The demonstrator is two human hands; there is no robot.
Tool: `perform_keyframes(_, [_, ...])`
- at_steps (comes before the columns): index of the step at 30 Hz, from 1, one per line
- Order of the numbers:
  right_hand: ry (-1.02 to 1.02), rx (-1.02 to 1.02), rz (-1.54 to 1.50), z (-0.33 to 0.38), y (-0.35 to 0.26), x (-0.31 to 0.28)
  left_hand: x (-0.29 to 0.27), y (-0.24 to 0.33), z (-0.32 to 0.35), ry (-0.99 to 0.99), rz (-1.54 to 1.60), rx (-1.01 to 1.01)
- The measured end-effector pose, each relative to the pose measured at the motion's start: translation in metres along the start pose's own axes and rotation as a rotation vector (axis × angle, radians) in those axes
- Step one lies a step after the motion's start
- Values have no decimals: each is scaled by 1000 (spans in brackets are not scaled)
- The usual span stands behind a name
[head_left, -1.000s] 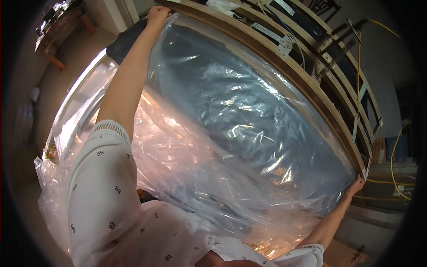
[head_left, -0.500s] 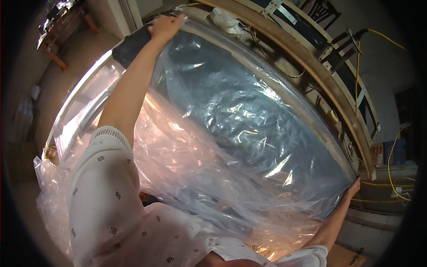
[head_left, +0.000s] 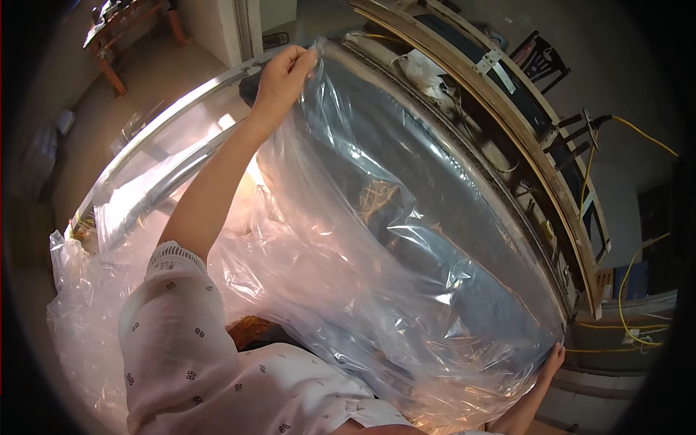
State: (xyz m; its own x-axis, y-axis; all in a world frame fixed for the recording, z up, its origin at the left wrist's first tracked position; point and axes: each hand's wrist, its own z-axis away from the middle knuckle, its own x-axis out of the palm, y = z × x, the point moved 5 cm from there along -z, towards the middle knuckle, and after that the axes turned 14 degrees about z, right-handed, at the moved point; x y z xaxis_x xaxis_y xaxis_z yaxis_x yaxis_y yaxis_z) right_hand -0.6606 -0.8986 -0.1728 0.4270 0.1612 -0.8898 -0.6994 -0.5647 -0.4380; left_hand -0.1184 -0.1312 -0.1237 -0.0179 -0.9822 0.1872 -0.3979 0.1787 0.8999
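A large clear plastic sheet (head_left: 319, 232) stretches between my two hands, wrinkled and shiny. My left hand (head_left: 281, 81) pinches its far left corner, with the arm reaching forward. At the lower right, my right hand (head_left: 554, 358) has its fingers at the sheet's other end; the sheet partly hides how they grip. Below the sheet lies a dark, smooth surface (head_left: 464, 279), seen through the plastic. A black piece of material (head_left: 249, 91) shows just beside my left wrist. More bunched plastic covers my near side and the left.
A pale curved rail (head_left: 181, 101) runs along the left. Beyond the sheet's far edge runs a long wooden beam (head_left: 500, 134) with metal brackets, and a white plastic bag (head_left: 424, 72) and cords lie in the gap. Yellow cables (head_left: 623, 290) hang at the right. A dark chair (head_left: 540, 61) stands behind.
My left hand has lifted the sheet's corner and drawn it nearer, off the far edge. The plastic hangs more loosely in folds. My right hand sits slightly lower in view.
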Motion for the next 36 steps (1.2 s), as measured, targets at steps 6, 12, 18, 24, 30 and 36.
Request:
perform_keyframes(6, [48,74,86,4,-6,0,-13,12,20,43,13,35])
perform_keyframes(12, [107,42,435,8,-27,2,-16,31,33,29,60,19])
perform_keyframes(18, [156,-182,662,9,-74,17,0,63,45,-39,106,154])
perform_keyframes(24, [208,-61,682,16,-64,17,-6,82,51,-98,113,90])
perform_keyframes(30, [182,-133,586,26,-64,13,-2,92,59,-66,307,32])
perform_keyframes(36, [251,-161,484,16,-21,7,19,116,79,-85,259,149])
